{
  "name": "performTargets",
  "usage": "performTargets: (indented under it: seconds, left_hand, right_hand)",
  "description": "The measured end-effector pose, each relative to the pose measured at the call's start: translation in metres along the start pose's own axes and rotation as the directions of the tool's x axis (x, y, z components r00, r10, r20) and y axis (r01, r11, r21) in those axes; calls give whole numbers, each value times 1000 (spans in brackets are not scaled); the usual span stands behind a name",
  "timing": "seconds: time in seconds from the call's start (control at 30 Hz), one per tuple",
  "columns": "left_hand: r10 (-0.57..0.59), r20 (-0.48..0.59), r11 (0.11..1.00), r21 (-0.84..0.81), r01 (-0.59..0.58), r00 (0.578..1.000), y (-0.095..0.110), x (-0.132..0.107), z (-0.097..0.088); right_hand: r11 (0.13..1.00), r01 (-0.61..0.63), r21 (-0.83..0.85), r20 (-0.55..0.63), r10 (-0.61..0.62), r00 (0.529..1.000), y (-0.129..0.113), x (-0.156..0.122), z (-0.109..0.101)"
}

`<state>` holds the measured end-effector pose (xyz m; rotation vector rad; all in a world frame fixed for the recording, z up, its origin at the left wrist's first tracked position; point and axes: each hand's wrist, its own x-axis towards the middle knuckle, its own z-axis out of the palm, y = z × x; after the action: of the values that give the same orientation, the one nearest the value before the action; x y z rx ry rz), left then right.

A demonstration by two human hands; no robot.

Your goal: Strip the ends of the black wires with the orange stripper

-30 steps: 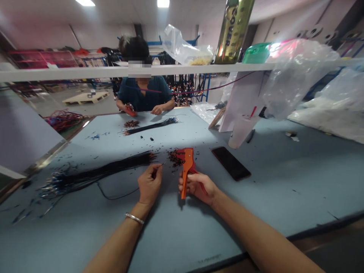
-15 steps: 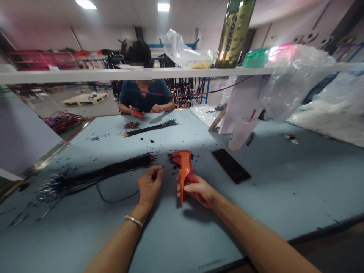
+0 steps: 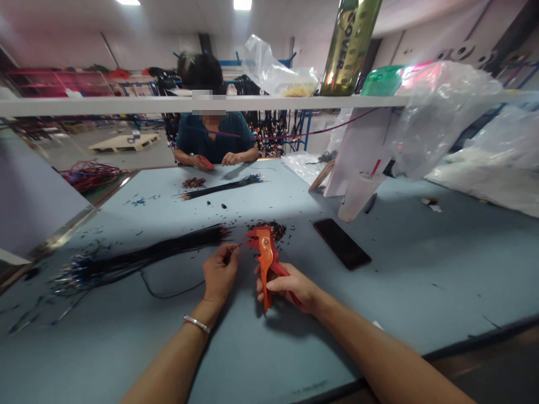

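My right hand [image 3: 290,286] is wrapped round the handles of an orange wire stripper [image 3: 265,259], whose head stands upright over the blue table [image 3: 421,269]. My left hand [image 3: 219,273] pinches the end of a thin black wire [image 3: 168,292] that loops away to the left; the wire's tip points at the stripper's jaws, a short gap away. A bundle of black wires [image 3: 143,258] lies to the left of my hands. A small heap of stripped insulation bits [image 3: 272,229] sits just behind the tool.
A dark phone [image 3: 342,243] lies right of the tool. Across the table a person [image 3: 213,137] works with a red tool beside another wire bundle [image 3: 223,187]. A white shelf [image 3: 126,105] carries a bottle [image 3: 349,45] and plastic bags. Papers hang at the right.
My right hand has drawn the stripper back and left, off the scrap heap and closer to the wire tip. The left hand has barely moved.
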<state>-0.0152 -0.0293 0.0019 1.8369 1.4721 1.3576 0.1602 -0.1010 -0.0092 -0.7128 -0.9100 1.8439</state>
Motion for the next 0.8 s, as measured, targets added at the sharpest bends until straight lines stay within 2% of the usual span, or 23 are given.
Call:
performTargets:
  seconds: [0.8]
  left_hand:
    - [-7,2,1000,-26,7,1000,2,0,0]
  right_hand:
    - [1000,-22,13,-7,22,1000,-3,-1,2]
